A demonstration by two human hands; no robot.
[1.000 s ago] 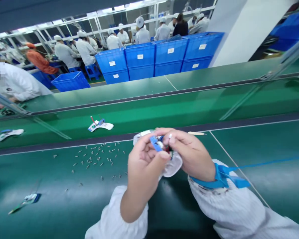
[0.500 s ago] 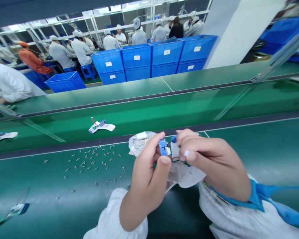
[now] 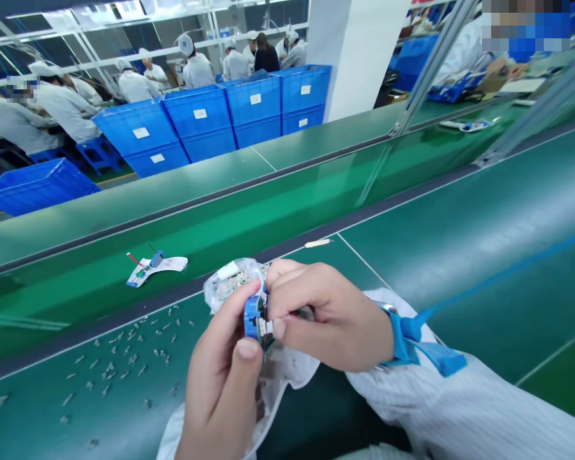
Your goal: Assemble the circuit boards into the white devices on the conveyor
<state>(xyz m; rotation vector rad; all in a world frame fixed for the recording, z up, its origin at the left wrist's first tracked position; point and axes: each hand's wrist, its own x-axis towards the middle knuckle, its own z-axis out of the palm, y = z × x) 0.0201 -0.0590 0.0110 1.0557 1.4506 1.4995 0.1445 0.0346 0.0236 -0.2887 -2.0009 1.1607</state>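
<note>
My left hand point(image 3: 220, 377) pinches a small blue component point(image 3: 252, 317) between thumb and fingers. A white connector socket point(image 3: 262, 327) faces right on it. My right hand point(image 3: 328, 313) closes thumb and fingertips on a small white plug point(image 3: 269, 327), which sits against the socket; whether it is fully in, I cannot tell. Dark and red wire shows by the right fingers, partly hidden. Under both hands is a white curved sheet-like piece point(image 3: 303, 369), largely covered. Just behind the fingers lies a clear plastic bag point(image 3: 215, 291) of small parts.
Many small metal parts point(image 3: 110, 369) lie scattered on the green bench point(image 3: 441, 255) at left. A white curved assembly point(image 3: 172, 264) lies on the green belt point(image 3: 268, 211). A pale-handled pointed tool point(image 3: 317, 243) lies beyond my right hand. A blue wrist strap point(image 3: 407, 338) trails a cord rightward.
My view has swung right, so the hands and bag appear further left. My right hand has come close against the blue component, and its fingers now grip the white plug at the socket.
</note>
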